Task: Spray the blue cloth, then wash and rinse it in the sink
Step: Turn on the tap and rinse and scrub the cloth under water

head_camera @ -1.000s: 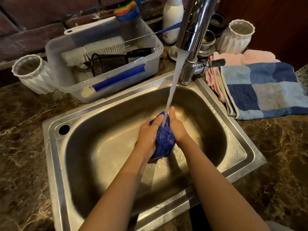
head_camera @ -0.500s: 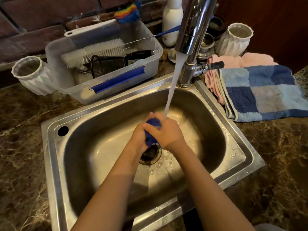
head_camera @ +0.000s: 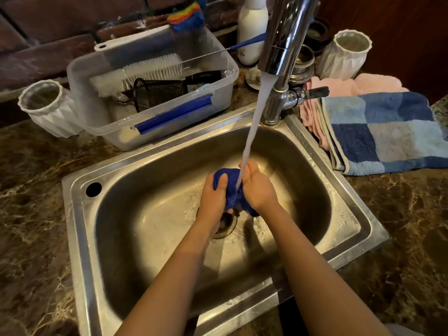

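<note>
A wet, bunched blue cloth [head_camera: 231,190] is squeezed between both my hands above the drain of the steel sink [head_camera: 116,238]. My left hand [head_camera: 214,197] grips its left side, thumb over the top. My right hand [head_camera: 258,187] clasps its right side. Water pours from the chrome tap [head_camera: 283,44] in a white stream that lands on the cloth between my hands. A bit of cloth hangs below my right hand.
Behind the sink stand a clear plastic tub [head_camera: 155,93] with brushes, two white ribbed cups [head_camera: 48,107] [head_camera: 344,54] and a white bottle [head_camera: 252,30]. Folded blue checked [head_camera: 385,132] and pink towels [head_camera: 351,84] lie on the marble counter at right.
My hands have rubbed and turned the cloth under the stream. Half a second ago my right hand covered it; now the hands are apart on either side, and more blue shows.
</note>
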### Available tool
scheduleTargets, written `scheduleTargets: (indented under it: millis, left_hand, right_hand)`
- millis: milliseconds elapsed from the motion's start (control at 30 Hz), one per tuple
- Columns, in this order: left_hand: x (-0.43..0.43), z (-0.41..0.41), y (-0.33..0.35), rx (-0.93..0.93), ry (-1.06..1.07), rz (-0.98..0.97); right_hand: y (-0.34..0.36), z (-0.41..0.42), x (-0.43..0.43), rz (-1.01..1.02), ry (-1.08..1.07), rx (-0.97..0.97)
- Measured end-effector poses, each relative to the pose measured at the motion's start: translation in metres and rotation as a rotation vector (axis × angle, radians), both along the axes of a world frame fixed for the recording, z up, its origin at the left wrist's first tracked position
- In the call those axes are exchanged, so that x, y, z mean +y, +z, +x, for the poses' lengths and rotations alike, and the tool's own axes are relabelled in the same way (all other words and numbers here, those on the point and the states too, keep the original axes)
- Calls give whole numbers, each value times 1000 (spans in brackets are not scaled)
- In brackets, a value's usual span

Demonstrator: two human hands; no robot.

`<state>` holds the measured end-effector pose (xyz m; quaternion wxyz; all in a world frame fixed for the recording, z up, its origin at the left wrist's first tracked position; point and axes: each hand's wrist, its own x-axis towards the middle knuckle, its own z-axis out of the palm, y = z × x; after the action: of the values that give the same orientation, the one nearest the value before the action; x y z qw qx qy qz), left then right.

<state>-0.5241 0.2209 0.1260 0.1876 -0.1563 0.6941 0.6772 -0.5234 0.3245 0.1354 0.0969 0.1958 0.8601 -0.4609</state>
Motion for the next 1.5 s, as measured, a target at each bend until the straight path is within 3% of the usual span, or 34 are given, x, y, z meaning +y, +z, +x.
scheduleTargets:
  millis: [133, 267, 500, 600, 700, 867, 1033, 1133, 1267, 1367, 1500]
  left_hand:
    - [1, -18, -6, -227, 178, 182]
    - [6, -11, 5, -293, 162, 349]
    - [19, -4, 7, -82, 155, -99]
    - [18, -2, 7, 61, 103, -176]
    - [13, 0, 3, 56, 85, -96]
    - [-5, -4, -12, -1, 84, -3]
    - [-7, -20, -19, -320, 260, 211]
    - [-1, -21, -15, -423, 295, 343]
    - [8, -9, -4, -353, 187, 450]
    - [13, 1, -5, -303, 162, 387]
    - [14, 2, -2, -223, 184, 174]
  right_hand:
    - [5, 28, -25, -40, 126, 152]
    - [11, 22, -41, -7, -113, 100]
    - [-3, 0, -26, 39, -365, 52]
    - [-21, -8, -21, -195, -447, 13]
    - [-32, -14, -12, -499, -459, -26]
    - [-22, -8, 14, -201, -109, -65]
    - [13, 30, -10, -256, 204, 32]
    - [23, 31, -32, -123, 162, 62]
    - [16, 14, -44, 123, -72, 19]
    - [14, 2, -35, 79, -262, 39]
    - [-4, -8, -21, -20, -306, -47]
